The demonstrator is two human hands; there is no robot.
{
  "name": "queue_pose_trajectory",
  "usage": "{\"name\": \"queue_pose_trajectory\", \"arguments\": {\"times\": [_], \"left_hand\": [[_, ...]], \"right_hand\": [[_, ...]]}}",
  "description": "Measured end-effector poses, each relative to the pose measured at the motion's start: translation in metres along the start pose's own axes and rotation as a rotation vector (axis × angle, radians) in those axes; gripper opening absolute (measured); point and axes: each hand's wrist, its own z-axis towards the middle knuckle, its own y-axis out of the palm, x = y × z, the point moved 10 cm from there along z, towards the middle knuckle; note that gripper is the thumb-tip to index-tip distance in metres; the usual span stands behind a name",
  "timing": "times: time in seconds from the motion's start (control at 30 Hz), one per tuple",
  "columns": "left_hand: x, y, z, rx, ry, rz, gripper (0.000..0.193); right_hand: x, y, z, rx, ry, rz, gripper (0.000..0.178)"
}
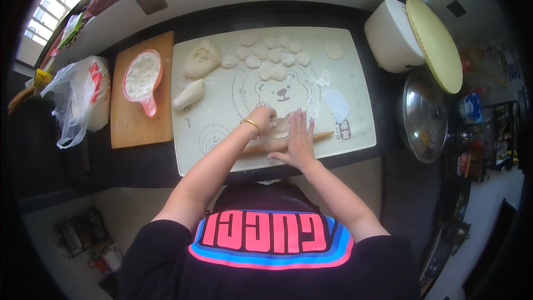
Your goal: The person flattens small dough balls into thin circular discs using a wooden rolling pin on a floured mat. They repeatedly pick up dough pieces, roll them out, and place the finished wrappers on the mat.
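Observation:
On the pale baking mat (355, 100), my left hand (262, 120) has its fingers curled in at the left edge of a small flat dough round (281, 128). My right hand (300, 143) lies with fingers stretched out, palm over a wooden rolling pin (323, 135), which slants across the mat's near side. Its fingertips reach past the dough round's right edge. Farther off lie several small flattened dough pieces (273, 55). A large dough lump (202, 58) and a thick dough roll (189, 94) rest at the mat's left. One thin dough round (334, 50) sits apart at the far right.
Left of the mat, a pink scoop of white flour (144, 72) rests on a wooden board (123, 125), beside a plastic bag (83, 100). A white scraper (336, 105) lies on the mat's right. Beyond stand a white container (393, 36), a yellow round lid (436, 44) and a glass lid (425, 114).

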Motion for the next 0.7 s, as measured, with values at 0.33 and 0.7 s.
{"name": "queue_pose_trajectory", "arguments": {"times": [0.33,0.7], "left_hand": [[0.019,0.014,0.002,-0.045,-0.029,-0.031,0.026],[0.011,0.017,-0.004,-0.091,-0.026,0.031,0.022]], "right_hand": [[0.007,0.016,-0.04,0.068,0.067,-0.051,0.11],[0.024,0.008,0.03,0.045,0.168,-0.054,0.125]]}}
